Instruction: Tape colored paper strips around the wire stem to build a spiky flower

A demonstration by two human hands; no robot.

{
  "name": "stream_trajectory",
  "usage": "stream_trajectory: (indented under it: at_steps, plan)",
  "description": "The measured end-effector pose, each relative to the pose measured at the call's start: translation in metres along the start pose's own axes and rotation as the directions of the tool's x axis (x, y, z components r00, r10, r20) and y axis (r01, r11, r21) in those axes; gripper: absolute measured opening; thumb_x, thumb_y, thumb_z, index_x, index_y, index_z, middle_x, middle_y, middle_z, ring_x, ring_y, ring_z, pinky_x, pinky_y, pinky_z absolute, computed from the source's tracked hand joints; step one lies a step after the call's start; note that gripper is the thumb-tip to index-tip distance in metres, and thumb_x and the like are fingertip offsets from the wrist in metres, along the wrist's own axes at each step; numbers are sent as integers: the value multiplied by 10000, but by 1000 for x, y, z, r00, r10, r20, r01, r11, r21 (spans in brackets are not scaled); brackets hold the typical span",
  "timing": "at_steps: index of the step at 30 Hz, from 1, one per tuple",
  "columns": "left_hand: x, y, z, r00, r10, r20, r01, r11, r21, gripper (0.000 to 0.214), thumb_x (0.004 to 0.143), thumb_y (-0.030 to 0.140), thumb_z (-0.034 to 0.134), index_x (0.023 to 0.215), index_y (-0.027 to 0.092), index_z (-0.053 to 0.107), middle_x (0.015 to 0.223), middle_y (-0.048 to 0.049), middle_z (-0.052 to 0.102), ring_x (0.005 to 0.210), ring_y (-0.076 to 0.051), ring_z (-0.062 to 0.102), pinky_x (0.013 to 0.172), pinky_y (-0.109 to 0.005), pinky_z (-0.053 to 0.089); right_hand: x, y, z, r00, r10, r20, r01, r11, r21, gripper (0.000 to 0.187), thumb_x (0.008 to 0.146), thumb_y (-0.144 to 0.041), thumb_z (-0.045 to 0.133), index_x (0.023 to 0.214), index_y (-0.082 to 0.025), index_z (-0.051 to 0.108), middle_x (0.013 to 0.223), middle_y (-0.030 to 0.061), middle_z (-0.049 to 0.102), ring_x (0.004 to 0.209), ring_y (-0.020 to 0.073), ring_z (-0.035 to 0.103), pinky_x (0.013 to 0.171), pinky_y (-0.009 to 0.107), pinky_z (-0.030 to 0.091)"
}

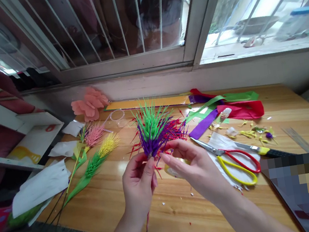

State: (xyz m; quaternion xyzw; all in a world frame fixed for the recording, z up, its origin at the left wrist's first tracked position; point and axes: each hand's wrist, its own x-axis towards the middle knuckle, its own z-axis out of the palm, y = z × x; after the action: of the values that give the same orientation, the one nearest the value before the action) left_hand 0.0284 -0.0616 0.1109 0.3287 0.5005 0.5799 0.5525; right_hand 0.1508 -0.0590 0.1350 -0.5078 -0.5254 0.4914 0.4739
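Note:
A handmade paper flower spike [152, 126], with bright green bristles above purple ones, stands upright in the middle of the head view. My left hand [139, 178] pinches it at its base, and a thin dark stem runs down below that hand. Close to the same base, my right hand [192, 164] has its thumb and forefinger drawn together; what they pinch is too small to make out. A yellowish, see-through round object [174, 170] shows under the right palm, partly hidden. Red fringed strips [175, 128] lie behind the purple bristles.
Scissors [227, 159] with red and yellow handles lie at right beside a cutter knife [264, 150] on white tissue. Coloured strips [241, 110] and yellow scraps [250, 134] are behind. Finished stalks [92, 166] and a pink flower [90, 104] sit left. A window borders the wooden table [170, 222].

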Motion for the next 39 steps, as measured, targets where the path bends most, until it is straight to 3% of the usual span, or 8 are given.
stream_trajectory:
  at_steps: [5, 9, 12, 16, 24, 27, 32, 39]
  plan:
    - [-1, 3, -1, 995, -96, -15, 95, 995, -42, 304, 624, 427, 711, 703, 168, 571, 366, 77, 451, 278, -21, 298, 263, -106, 208, -17, 0, 0, 962, -270, -30, 266, 958, -109, 357, 782, -232, 587, 1097, -236, 418, 736, -20, 480, 679, 131, 491, 581, 255, 426]
    - [-1, 4, -1, 990, -138, 18, 139, 986, -90, 340, 603, 444, 720, 610, 147, 556, 363, 65, 444, 277, -13, 293, 261, -107, 216, -23, 6, 2, 883, -466, -51, 449, 873, -190, 408, 754, -123, 593, 1082, -244, 383, 827, 4, 475, 694, 127, 482, 610, 271, 433]
    - [-2, 5, 1, 984, -169, 47, 174, 977, -124, 358, 603, 457, 716, 587, 141, 549, 343, 73, 413, 258, -5, 255, 247, -105, 192, -22, 13, 7, 828, -550, -108, 522, 826, -212, 450, 723, -78, 610, 1053, -246, 356, 853, 13, 455, 728, 139, 465, 628, 288, 424]
    - [-4, 6, 2, 982, -177, 66, 185, 969, -163, 375, 611, 480, 701, 578, 143, 538, 334, 81, 393, 245, 0, 236, 237, -98, 187, -20, 18, 12, 788, -592, -170, 559, 804, -203, 526, 722, -39, 598, 1111, -244, 309, 908, 31, 429, 742, 143, 454, 649, 314, 419]
    - [-6, 1, -1, 977, -186, 107, 203, 962, -185, 364, 667, 465, 665, 582, 140, 525, 338, 88, 378, 227, 8, 226, 228, -84, 190, -12, 11, 7, 743, -665, -77, 614, 722, -320, 316, 728, -65, 615, 927, -207, 416, 776, 7, 477, 784, 172, 427, 699, 355, 414]
    - [-4, 0, -2, 966, -191, 171, 227, 948, -224, 348, 690, 437, 657, 574, 135, 527, 340, 90, 365, 233, 16, 202, 227, -75, 182, -10, 10, 6, 742, -667, -74, 614, 719, -325, 300, 732, -67, 613, 913, -206, 418, 768, 3, 477, 775, 168, 425, 696, 350, 414]
    - [0, -1, -2, 966, -146, 215, 219, 902, -372, 312, 610, 392, 734, 760, 169, 576, 542, 52, 553, 278, 16, 271, 220, -65, 181, -10, 13, 4, 752, -654, -80, 602, 731, -321, 296, 736, -79, 618, 924, -205, 428, 786, 11, 488, 789, 174, 431, 695, 350, 417]
    - [-1, -2, 0, 976, -152, 155, 193, 935, -299, 274, 637, 374, 721, 707, 184, 537, 350, 91, 455, 224, -6, 237, 219, -86, 194, -11, 13, 2, 760, -646, -63, 599, 736, -315, 244, 756, -127, 620, 909, -206, 447, 779, 14, 497, 787, 177, 438, 685, 343, 420]
